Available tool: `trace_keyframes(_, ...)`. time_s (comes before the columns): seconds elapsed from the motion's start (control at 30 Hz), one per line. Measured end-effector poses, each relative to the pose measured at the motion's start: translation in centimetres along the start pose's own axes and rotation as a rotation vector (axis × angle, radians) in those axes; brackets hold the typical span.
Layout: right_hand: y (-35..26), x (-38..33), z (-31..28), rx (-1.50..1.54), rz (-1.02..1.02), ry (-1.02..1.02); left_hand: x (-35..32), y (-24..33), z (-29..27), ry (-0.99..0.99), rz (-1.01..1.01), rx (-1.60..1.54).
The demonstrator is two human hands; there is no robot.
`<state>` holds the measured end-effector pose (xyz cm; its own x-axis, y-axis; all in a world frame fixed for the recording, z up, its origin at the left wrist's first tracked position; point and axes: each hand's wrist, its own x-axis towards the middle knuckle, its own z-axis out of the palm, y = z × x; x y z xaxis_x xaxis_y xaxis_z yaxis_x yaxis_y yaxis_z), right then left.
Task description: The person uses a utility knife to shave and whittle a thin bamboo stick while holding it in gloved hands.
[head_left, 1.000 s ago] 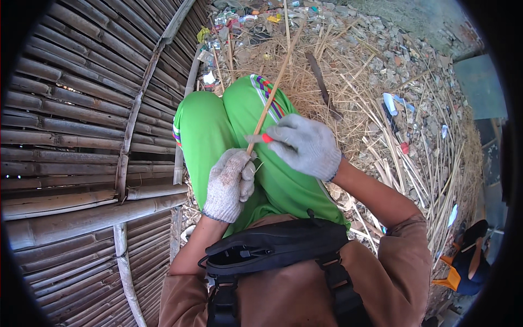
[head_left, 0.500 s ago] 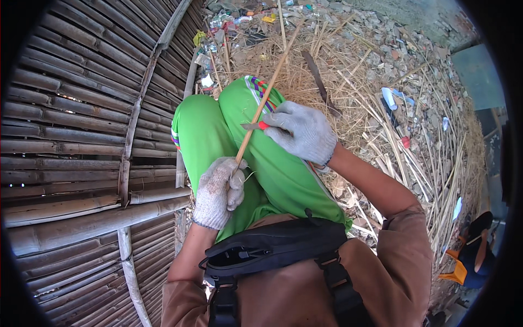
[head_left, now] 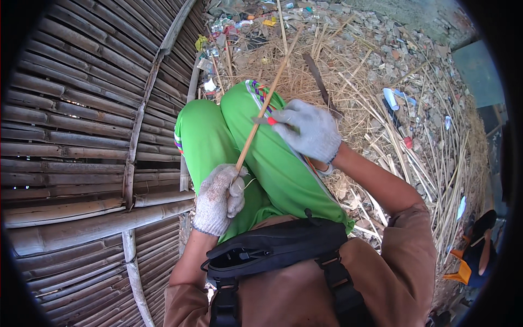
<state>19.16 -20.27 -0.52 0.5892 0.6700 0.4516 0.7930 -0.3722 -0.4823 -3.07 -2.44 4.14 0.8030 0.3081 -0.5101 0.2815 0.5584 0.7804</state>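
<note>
My left hand (head_left: 220,193), in a whitish knit glove, is closed round the lower end of a thin bamboo strip (head_left: 271,94). The strip slants up and away over my green-trousered knees. A thin curled shaving sticks out beside the left fingers. In my gloved right hand (head_left: 309,128) is a small knife (head_left: 265,120) with a short dark blade and a red part near the grip. Its blade lies across the strip, about midway along. The rest of the knife's handle is hidden in the fingers.
A bamboo slat wall (head_left: 71,131) stands close on my left. Straw, split bamboo strips (head_left: 400,158), a dark stick (head_left: 321,79) and litter cover the ground ahead and to the right. A black waist bag (head_left: 278,245) rests at my lap.
My right hand and the knife have shifted slightly right and up along the strip. The left hand keeps its hold on the strip's lower end, and the whole view has moved a little.
</note>
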Motion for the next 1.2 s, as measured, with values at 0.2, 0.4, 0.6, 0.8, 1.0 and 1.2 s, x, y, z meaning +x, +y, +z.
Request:
trace_keyframes(0.2,-1.1,-0.6,0.3,0.083,-0.092,0.011,-0.1,0.2,0.0,-0.021,-0.012,-0.007)
trace_keyframes(0.4,-0.8,-0.5,-0.2,0.024,-0.027,-0.04,-0.7,0.4,-1.0,-0.024,-0.037,-0.033)
trace_keyframes(0.6,-2.0,-1.2,0.1,0.175,-0.138,-0.083,-0.4,0.0,-0.8,-0.011,-0.014,-0.007)
trace_keyframes(0.8,-4.7,-1.6,-0.2,0.175,-0.247,-0.068,-1.0,0.1,-0.9,0.008,-0.003,0.002)
trace_keyframes(1.0,-0.7,0.0,-0.3,0.014,-0.124,-0.031,-1.3,-0.3,-0.9,-0.003,-0.001,0.019)
trace_keyframes(1.2,-4.8,-1.6,-0.5,0.204,-0.196,-0.132,-1.7,0.0,-1.5,0.01,0.003,0.017)
